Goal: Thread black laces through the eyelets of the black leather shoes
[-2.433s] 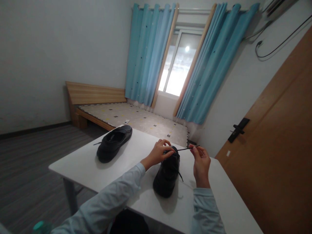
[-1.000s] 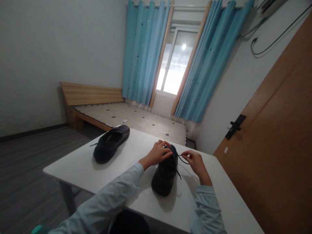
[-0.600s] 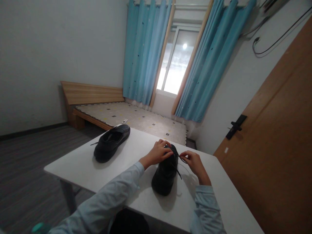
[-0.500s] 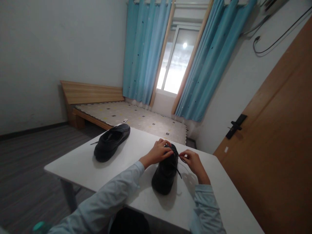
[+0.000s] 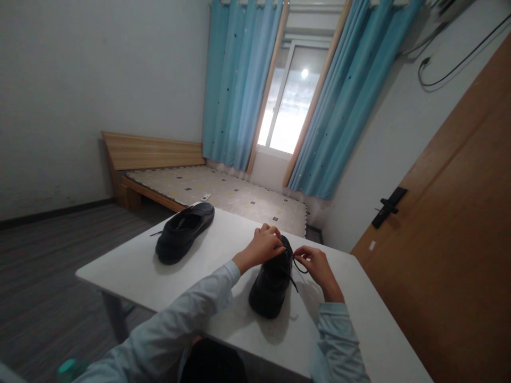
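right grip [image 5: 316, 263] pinches black lace [image 5: 302, 271]; left grip [image 5: 262, 246] touches black shoe [image 5: 270, 290], hold unclear.

I've got a white table [image 5: 225, 244] in front of me, grey leg [image 5: 114, 316] at left. Directly on it, well apart: a first black shoe [image 5: 171, 248], upright by the far left corner, lace end [image 5: 156, 233] poking out left; a second black shoe [image 5: 268, 295], upright, nearer me.

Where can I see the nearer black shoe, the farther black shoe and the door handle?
Nearer black shoe [image 5: 273, 278]: head view, on its back part.
Farther black shoe [image 5: 178, 242]: head view, on its back half.
Door handle [image 5: 389, 206]: head view, on its middle.
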The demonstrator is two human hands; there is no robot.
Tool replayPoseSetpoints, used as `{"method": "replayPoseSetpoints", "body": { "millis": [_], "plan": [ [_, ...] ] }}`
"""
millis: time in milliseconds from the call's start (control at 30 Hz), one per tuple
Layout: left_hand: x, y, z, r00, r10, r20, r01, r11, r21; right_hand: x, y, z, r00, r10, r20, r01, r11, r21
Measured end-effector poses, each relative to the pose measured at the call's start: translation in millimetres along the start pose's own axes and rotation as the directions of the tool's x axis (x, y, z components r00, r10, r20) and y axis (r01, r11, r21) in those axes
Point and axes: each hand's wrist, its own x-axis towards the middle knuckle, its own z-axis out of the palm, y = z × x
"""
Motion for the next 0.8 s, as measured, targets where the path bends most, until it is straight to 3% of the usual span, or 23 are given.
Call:
{"method": "replayPoseSetpoints", "body": {
  "millis": [167,367,800],
  "plan": [
    [7,14,-8.4,0.990,-0.102,0.098,0.097,0.994,0.049,1,-1,3,0.997,-0.064,-0.042,0.061,0.996,-0.059],
    [14,29,-10.4,0.967,-0.228,0.113,0.211,0.967,0.143,2,0,8,0.996,-0.060,-0.072,0.054,0.995,-0.090],
    [10,36,-8.8,0.966,-0.236,0.110,0.219,0.965,0.143,0,-2,9,0.996,-0.020,-0.091,0.017,0.999,-0.036]
  ]
}}
